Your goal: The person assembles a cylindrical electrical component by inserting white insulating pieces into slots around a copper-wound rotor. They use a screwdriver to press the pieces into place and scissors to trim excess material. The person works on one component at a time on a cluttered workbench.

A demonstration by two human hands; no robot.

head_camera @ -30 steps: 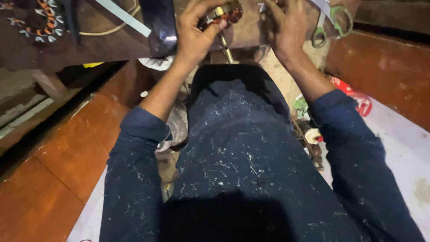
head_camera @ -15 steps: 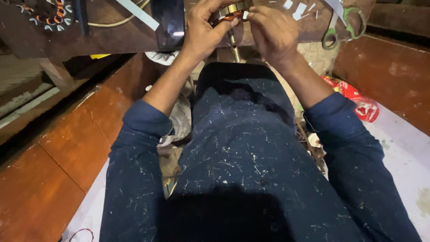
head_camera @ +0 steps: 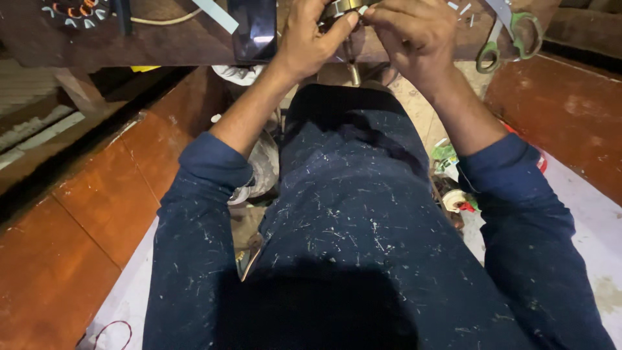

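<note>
Bench: dark wooden worktop (head_camera: 162, 39), green-handled scissors (head_camera: 512, 35) lying right.
Left hand (head_camera: 311, 39): I pinch the small metal ring part (head_camera: 340, 8).
Right hand (head_camera: 414, 35): my fingers close on it too.

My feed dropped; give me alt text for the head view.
Both hands, left hand and right hand, grip a small round metal part at a dark wooden bench. Green-handled scissors lie to the right.

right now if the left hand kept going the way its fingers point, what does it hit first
The left hand points up and right, thumb already on the small metal part both hands hold. Straight on, it would probably press into the right hand fingers; depth is unclear at the frame's top edge.
</note>
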